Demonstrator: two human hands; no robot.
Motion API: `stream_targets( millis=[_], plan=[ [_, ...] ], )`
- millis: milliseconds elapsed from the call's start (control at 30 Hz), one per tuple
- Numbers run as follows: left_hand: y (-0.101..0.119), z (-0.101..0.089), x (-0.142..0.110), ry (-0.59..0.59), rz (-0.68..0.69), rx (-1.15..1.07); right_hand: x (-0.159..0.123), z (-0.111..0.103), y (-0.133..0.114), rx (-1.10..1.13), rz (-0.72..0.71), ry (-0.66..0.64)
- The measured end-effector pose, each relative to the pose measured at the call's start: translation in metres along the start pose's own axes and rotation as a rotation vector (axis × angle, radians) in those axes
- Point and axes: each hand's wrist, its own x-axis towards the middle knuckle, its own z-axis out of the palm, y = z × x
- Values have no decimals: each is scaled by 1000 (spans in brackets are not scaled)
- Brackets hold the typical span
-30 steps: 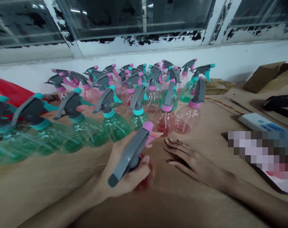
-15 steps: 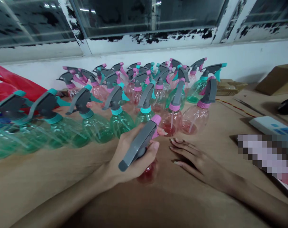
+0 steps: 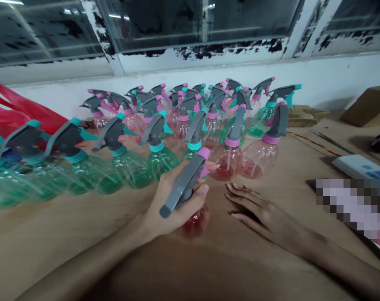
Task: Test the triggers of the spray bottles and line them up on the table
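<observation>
at the middle of the tabletop [image 3: 108, 242], just in front of a crowd of similar bottles, the left hand [image 3: 160, 205] has its fingers wrapped around the neck of a spray bottle [image 3: 184, 186] with a grey head and pink nozzle. the hand and head cover the bottle's collar and most of its upper body; only the reddish lower part shows below the thumb, and its base seems to rest on the wood, though blur there makes this hard to settle. one fingertip pokes out beside the pink trigger, which is itself partly hidden. the right hand [image 3: 259, 211] lies palm down nearby, fingers slightly spread and holding nothing. beyond, a row of green bottles [image 3: 132, 167] runs left until the frame cuts it off, and two pink bottles [image 3: 262, 159] stand at its right end; those further back overlap too much to count. a red bag [image 3: 29, 110] is cropped at the left edge. at right, a pixelated patch masks a flat object beside a white device [image 3: 350, 164], also cut off.
</observation>
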Motion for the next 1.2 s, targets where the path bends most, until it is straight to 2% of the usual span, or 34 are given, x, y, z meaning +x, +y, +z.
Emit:
stream_targets(
  millis=[133, 400, 800, 1200],
  plan=[
    [-1, 2, 0, -42, 77, -33, 0, 0, 0, -17, 14, -16],
    [0, 1, -2, -68, 77, -6, 0, -2, -2, 1, 5, 9],
    [-2, 2, -2, -29, 96, 4, 0, 0, 0, 5, 4, 18],
    [-2, 3, -2, -40, 44, 11, 0, -1, -1, 5, -1, 16]
  ],
)
